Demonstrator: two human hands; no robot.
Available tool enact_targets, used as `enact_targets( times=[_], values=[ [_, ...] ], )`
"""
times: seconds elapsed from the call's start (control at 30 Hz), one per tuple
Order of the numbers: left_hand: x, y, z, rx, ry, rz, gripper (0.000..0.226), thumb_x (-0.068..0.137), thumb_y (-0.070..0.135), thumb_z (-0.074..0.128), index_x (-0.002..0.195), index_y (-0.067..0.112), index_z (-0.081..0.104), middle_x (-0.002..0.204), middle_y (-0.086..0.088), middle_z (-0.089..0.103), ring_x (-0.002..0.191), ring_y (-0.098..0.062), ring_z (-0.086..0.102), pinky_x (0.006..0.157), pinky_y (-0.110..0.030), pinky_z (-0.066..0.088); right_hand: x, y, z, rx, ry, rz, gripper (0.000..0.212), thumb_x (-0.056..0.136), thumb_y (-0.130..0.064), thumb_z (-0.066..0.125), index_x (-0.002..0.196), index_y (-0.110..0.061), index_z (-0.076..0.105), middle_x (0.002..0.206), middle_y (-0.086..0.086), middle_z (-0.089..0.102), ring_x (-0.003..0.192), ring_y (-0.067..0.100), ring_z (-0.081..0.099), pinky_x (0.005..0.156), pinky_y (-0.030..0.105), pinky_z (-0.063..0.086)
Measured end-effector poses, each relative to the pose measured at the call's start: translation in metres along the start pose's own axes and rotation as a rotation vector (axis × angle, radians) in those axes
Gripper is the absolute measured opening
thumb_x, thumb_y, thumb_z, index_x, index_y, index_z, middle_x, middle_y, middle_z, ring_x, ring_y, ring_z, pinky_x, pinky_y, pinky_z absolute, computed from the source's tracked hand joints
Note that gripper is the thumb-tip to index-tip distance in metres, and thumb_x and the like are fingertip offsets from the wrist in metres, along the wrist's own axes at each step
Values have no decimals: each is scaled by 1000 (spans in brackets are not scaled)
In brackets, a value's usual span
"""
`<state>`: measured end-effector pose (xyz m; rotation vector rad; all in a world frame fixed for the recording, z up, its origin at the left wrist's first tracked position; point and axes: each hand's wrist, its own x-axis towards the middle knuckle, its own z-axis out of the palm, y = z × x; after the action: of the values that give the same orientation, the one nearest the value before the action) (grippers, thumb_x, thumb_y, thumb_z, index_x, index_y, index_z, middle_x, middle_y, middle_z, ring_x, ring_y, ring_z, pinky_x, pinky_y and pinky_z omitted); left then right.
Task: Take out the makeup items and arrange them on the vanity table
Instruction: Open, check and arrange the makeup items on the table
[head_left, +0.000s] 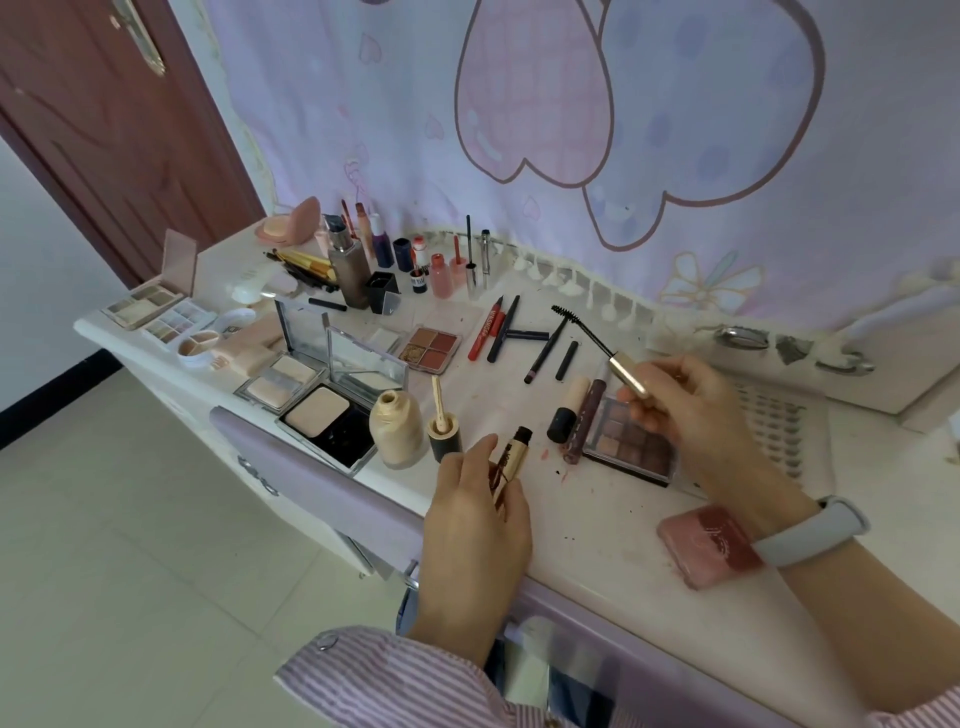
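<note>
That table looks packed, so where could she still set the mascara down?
Bare top lies between the left hand, the pink case and the eyeshadow palette. A smaller gap sits between the foundation bottle and the pencils. The back left is crowded.

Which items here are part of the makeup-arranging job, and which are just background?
In the job:
- mascara tube, gripped by left hand
- mascara wand, held by right hand
- eyeshadow palette
- foundation bottle
- powder compact
- pencils
- vanity table

Just lying about:
- door
- heart-print curtain
- wristband
</note>
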<state>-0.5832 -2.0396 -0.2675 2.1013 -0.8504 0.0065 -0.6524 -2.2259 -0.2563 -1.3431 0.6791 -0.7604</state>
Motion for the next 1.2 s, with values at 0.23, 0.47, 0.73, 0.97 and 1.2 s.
enact_targets(
  times=[0.23, 0.47, 0.73, 0.97, 1.2],
  values=[
    [-1, -1, 9, 109, 73, -49, 25, 89, 25, 58, 110, 12, 56, 98, -4, 60, 90, -17, 56, 74, -26, 46, -7, -5, 4, -140, -28, -43, 13, 80, -25, 68, 81, -15, 60, 65, -4, 70, 53, 5, 56, 50, 18, 47],
    [0, 0, 8, 212, 68, -23, 24, 88, 27, 58, 108, 12, 59, 106, -2, 58, 96, -18, 52, 70, -27, 43, -19, -3, 11, -493, -107, -119, 9, 82, -22, 66, 78, -22, 58, 67, -2, 65, 55, 5, 58, 52, 16, 45],
    [-12, -14, -7, 215, -26, 113, 35, 86, 13, 59, 121, 13, 60, 111, -5, 61, 102, -21, 52, 81, -28, 44, -44, -8, 25, -757, -206, -149, 15, 84, -27, 61, 76, -24, 49, 70, -5, 61, 66, 15, 60, 59, 29, 48],
    [-8, -14, -3, 104, 110, -13, 18, 78, 9, 71, 95, 4, 69, 80, -9, 64, 78, -26, 57, 64, -30, 43, -59, -1, 49, -924, -239, -240, 21, 85, -22, 58, 69, -20, 44, 69, -5, 51, 60, 8, 47, 54, 20, 37],
    [-6, -17, -2, 41, 166, -60, 18, 79, 15, 71, 93, 3, 67, 81, -9, 62, 78, -24, 57, 65, -28, 42, -59, 10, 60, -998, -242, -305, 21, 87, -20, 55, 71, -18, 42, 70, -4, 47, 60, 8, 44, 53, 17, 33]
  ],
)
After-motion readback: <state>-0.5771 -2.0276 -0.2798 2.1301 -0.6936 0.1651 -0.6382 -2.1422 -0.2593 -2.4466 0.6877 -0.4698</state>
